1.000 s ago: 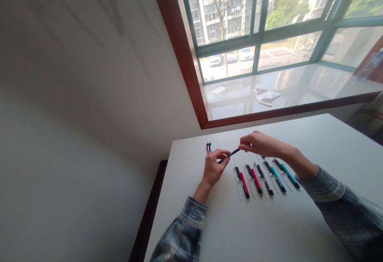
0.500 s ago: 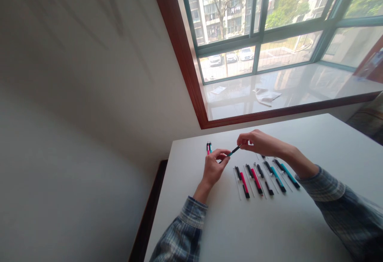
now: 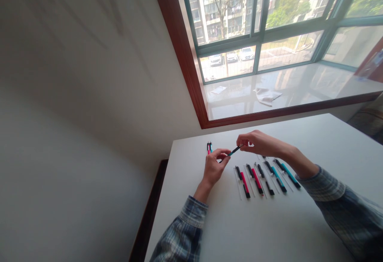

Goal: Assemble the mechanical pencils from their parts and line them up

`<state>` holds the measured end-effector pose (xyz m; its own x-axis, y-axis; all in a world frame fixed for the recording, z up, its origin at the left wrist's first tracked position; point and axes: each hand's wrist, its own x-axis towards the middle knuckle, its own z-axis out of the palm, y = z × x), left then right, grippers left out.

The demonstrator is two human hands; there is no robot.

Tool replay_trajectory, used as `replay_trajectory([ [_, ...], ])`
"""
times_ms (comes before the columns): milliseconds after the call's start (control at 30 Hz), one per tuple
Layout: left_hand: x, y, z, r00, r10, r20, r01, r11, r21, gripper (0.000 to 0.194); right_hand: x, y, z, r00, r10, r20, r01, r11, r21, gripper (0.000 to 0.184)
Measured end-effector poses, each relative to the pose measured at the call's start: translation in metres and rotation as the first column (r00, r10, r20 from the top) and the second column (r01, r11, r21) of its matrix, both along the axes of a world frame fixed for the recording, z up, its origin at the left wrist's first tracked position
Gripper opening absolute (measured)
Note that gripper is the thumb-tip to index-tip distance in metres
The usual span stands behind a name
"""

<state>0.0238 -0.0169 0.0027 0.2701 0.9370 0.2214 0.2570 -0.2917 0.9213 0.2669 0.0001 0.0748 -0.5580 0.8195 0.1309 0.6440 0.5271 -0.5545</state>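
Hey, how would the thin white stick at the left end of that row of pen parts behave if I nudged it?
The thin white stick is probably very light, being so slim. It may roll, lying loose on the smooth-looking table. It looks straight, so likely more stiff than floppy.

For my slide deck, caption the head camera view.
Left hand and right hand hold a teal-and-black pen over a white table, beside pen parts.
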Motion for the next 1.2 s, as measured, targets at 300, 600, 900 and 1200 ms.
replay_trajectory([
  [300,0.0016,-0.0017,0.0035,1.000,0.001,0.000,-0.001,1.000,0.005,0.018,-0.0069,-0.0038,0.0062,0.990,-0.034,0.139,0.029,0.999,0.034,0.043],
  [600,-0.0004,-0.0002,0.0001,1.000,-0.015,0.017,0.015,0.999,-0.028,0.023,-0.0002,0.0015,-0.0013,0.999,0.033,-0.022,-0.031,0.998,0.050,0.016],
  [900,-0.0004,0.0015,-0.0032,0.999,-0.031,-0.014,0.029,0.995,-0.092,0.029,-0.0018,0.0008,0.0045,0.996,0.023,-0.086,-0.015,0.996,0.089,0.014],
  [1200,-0.0001,0.0003,-0.0018,0.999,0.015,-0.043,-0.017,0.999,-0.037,0.023,-0.0058,-0.0011,0.0037,0.992,-0.053,0.116,0.042,0.994,0.097,0.036],
])
